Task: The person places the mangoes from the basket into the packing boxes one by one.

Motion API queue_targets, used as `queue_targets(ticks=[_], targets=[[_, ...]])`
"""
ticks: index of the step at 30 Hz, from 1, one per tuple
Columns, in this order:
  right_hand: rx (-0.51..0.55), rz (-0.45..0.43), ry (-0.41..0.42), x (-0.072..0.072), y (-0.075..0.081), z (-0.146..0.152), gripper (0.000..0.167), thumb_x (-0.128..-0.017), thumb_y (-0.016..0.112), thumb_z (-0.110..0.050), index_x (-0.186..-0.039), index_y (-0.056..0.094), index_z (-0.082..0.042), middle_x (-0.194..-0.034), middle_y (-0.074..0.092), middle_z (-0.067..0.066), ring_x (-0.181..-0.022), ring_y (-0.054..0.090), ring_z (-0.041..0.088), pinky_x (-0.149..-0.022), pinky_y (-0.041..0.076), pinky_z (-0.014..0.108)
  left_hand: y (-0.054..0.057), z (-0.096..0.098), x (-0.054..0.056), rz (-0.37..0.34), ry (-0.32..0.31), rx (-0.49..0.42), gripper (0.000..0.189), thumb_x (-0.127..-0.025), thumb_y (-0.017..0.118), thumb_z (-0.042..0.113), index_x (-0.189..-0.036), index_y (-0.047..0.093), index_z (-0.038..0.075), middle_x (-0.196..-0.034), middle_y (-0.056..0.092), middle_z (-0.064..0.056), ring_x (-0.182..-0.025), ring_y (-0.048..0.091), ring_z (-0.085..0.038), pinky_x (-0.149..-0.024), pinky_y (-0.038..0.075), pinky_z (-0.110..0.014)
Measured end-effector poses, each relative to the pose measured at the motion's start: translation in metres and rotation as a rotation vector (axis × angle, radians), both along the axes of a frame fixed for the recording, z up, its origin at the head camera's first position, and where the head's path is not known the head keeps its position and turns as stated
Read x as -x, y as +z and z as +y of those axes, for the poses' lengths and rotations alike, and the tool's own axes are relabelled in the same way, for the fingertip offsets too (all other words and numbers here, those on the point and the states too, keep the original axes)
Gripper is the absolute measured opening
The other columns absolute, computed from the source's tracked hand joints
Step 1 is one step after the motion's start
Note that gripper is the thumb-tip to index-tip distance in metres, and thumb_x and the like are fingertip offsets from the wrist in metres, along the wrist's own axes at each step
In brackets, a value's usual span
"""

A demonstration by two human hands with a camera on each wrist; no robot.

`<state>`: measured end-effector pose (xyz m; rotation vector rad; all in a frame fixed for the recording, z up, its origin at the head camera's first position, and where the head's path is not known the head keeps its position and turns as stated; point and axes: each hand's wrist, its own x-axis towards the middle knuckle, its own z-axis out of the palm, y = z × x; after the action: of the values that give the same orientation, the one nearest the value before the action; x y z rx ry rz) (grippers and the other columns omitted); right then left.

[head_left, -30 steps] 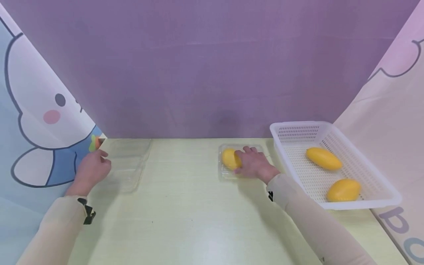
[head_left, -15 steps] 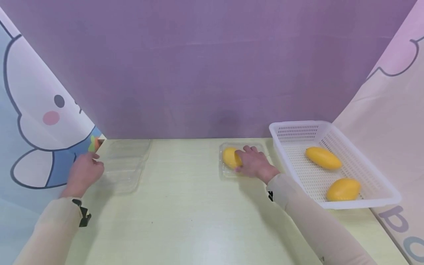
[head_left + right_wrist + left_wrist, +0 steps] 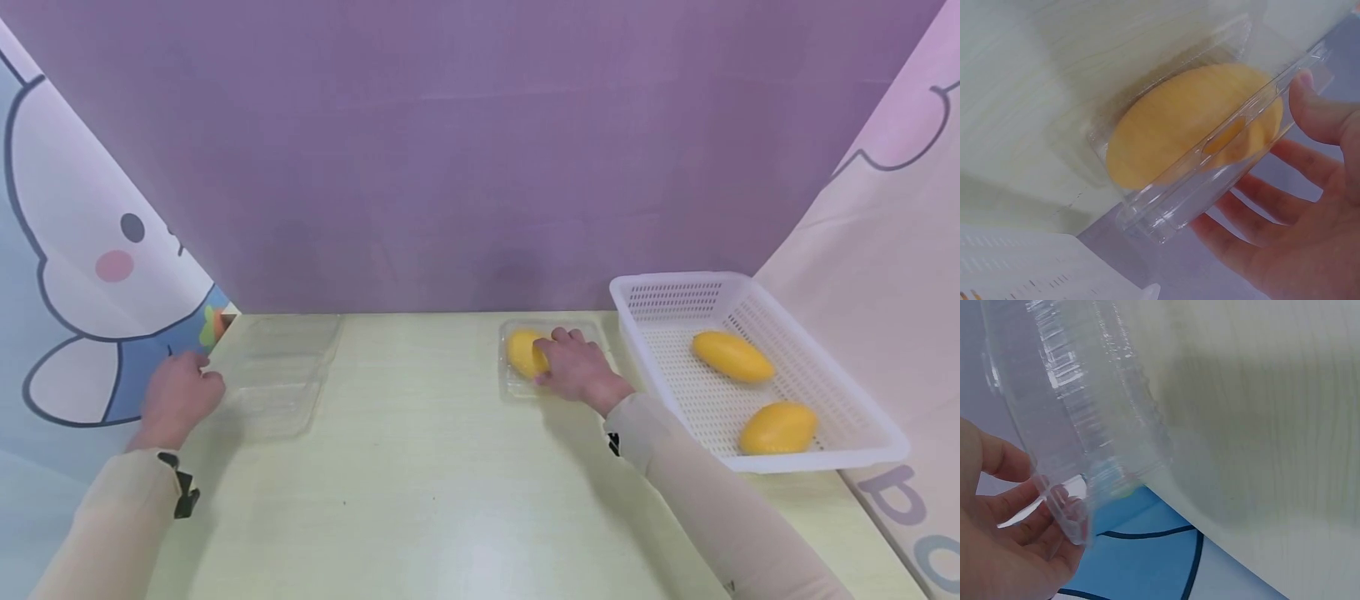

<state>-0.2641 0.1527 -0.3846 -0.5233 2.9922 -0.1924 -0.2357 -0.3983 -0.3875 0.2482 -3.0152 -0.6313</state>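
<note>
At the far left of the table, a clear plastic container (image 3: 279,400) lies by my left hand (image 3: 180,400). In the left wrist view my fingers pinch a corner of this clear plastic (image 3: 1079,394) and show through it. My right hand (image 3: 579,368) grips the side of a smaller clear plastic box (image 3: 514,390) near the table's back edge. A yellow mango (image 3: 522,354) lies inside that box. From the right wrist, the thumb (image 3: 1310,115) is seen at the rim, while the other fingers press along the outer wall.
A white perforated basket (image 3: 678,400) stands at the right with two mangoes in it, one farther back (image 3: 733,357) and one nearer (image 3: 780,428). A purple cloth wall (image 3: 450,167) rises behind the table (image 3: 420,500), and printed cloths flank both sides.
My left hand has moved left and slightly down, while the left container's right edge stays put. The box with the mango has shifted slightly right and back under my right hand.
</note>
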Motion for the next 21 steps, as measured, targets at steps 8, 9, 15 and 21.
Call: queue_targets(ticks=[8,9,15,21], targets=[[0.000,0.029,-0.003,0.000,0.000,0.002,0.051,-0.092,0.075,-0.030,-0.136,0.060,-0.009,-0.124,0.056,0.016,-0.110,0.050,0.037,-0.087,0.049,0.054,-0.010,-0.010,-0.001,-0.010,0.048,-0.007,0.050,-0.090,0.043,0.010,-0.126,0.045,-0.023,-0.115,0.047,-0.041,-0.099,0.045,-0.054,-0.082,0.042,-0.067],[0.001,0.031,-0.005,0.000,0.000,0.003,0.051,-0.092,0.075,-0.030,-0.136,0.060,-0.009,-0.124,0.056,0.016,-0.109,0.050,0.036,-0.087,0.049,0.054,-0.012,-0.012,-0.001,-0.013,0.053,-0.008,0.049,-0.090,0.043,0.011,-0.126,0.045,-0.023,-0.115,0.048,-0.041,-0.098,0.045,-0.053,-0.081,0.042,-0.067],[0.006,0.048,-0.016,0.000,-0.001,0.004,0.050,-0.092,0.075,-0.028,-0.136,0.061,-0.009,-0.123,0.056,0.016,-0.108,0.050,0.036,-0.087,0.049,0.053,-0.017,-0.016,0.000,-0.022,0.066,-0.015,0.038,-0.091,0.042,0.013,-0.108,0.053,-0.020,-0.097,0.054,-0.035,-0.085,0.049,-0.047,-0.067,0.043,-0.052],[0.047,0.067,-0.027,0.000,-0.003,0.006,0.051,-0.093,0.075,-0.026,-0.137,0.060,-0.006,-0.129,0.055,0.020,-0.115,0.049,0.040,-0.093,0.048,0.056,-0.015,-0.015,-0.001,-0.082,0.099,-0.049,0.037,-0.091,0.039,0.013,-0.104,0.049,-0.020,-0.094,0.053,-0.034,-0.083,0.051,-0.045,-0.064,0.043,-0.046]])
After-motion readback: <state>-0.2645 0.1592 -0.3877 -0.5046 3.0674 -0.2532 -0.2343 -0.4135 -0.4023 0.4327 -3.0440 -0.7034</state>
